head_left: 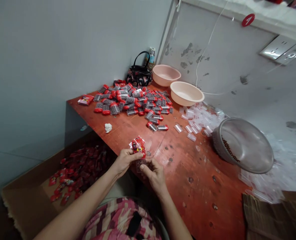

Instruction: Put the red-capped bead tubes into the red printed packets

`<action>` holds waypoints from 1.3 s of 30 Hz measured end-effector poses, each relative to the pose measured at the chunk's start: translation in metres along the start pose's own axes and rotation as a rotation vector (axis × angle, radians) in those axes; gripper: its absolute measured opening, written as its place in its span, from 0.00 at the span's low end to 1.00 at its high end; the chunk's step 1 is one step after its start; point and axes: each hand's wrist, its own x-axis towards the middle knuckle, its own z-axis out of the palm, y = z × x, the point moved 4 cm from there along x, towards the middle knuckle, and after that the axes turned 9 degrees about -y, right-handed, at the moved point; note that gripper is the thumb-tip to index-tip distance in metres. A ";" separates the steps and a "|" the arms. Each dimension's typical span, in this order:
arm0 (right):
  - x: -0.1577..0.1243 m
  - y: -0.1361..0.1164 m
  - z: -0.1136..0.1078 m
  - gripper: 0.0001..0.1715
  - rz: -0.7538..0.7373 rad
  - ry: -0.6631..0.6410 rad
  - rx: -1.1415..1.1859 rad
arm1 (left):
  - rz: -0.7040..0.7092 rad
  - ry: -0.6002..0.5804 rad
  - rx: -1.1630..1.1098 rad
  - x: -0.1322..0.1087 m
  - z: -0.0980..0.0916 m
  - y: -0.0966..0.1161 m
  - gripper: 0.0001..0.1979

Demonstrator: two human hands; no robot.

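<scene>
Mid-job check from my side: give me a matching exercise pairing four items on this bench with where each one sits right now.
Items:
1. Red packet
2. Pink plastic basins
3. Red-capped clear tubes
4. Steel basin

Places:
A. Against the wall
B. In the left hand
C. Heaped on the wooden table
D. Tilted at the table's right side

Pairs: 1-B, 2-A, 3-C, 4-D

We see two pale pink plastic basins side by side at the far end of the reddish wooden tabletop, with a black handbag and a drinks bottle just beside them in the corner. On the scuffed wall above, we spot a white wall socket, a red numbered disc and a thin white cable.
</scene>
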 end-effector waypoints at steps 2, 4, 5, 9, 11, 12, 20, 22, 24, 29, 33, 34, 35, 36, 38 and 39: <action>0.000 -0.003 0.000 0.07 -0.046 0.020 -0.118 | 0.056 0.060 -0.012 0.000 -0.002 0.001 0.09; -0.001 -0.003 0.002 0.08 -0.073 0.019 -0.171 | 0.082 0.062 -0.048 -0.002 0.000 0.001 0.09; -0.002 -0.003 0.004 0.08 -0.081 0.016 -0.173 | 0.086 0.043 -0.075 -0.002 0.002 0.002 0.09; -0.003 0.004 0.008 0.07 -0.090 0.051 -0.097 | 0.074 -0.014 -0.144 -0.004 0.006 0.004 0.11; -0.002 0.006 0.008 0.08 -0.089 0.070 -0.073 | 0.062 -0.024 -0.125 -0.003 0.006 0.003 0.11; -0.002 0.006 0.007 0.08 -0.096 0.077 -0.087 | 0.067 -0.023 -0.111 -0.002 0.005 0.002 0.10; -0.002 -0.008 0.001 0.08 -0.189 0.096 -0.297 | 0.137 0.033 -0.038 -0.003 0.000 -0.003 0.06; -0.001 -0.003 0.003 0.08 -0.124 0.072 -0.159 | 0.093 -0.008 -0.027 -0.004 0.000 0.000 0.08; 0.000 0.004 0.007 0.09 -0.035 0.016 0.013 | 0.033 -0.078 -0.027 -0.005 0.001 0.002 0.10; -0.001 0.003 0.004 0.10 -0.042 0.087 0.033 | 0.029 -0.038 0.109 -0.004 -0.002 0.004 0.10; 0.000 -0.003 0.000 0.09 -0.093 0.131 -0.072 | 0.131 0.129 0.235 -0.005 -0.001 0.002 0.08; 0.001 -0.001 0.000 0.10 -0.061 0.107 -0.026 | 0.138 0.150 0.208 -0.006 0.001 0.001 0.08; 0.002 0.001 0.000 0.10 -0.022 0.079 0.034 | 0.136 0.156 0.157 -0.007 0.003 -0.001 0.08; 0.003 0.002 0.001 0.11 0.011 0.055 0.092 | 0.127 0.146 0.090 -0.008 0.005 -0.002 0.09; 0.005 0.004 0.003 0.11 0.037 0.037 0.165 | 0.110 0.093 -0.040 -0.009 0.011 -0.004 0.10; 0.005 0.004 0.003 0.11 0.031 0.043 0.172 | 0.104 0.064 -0.084 -0.009 0.013 -0.004 0.11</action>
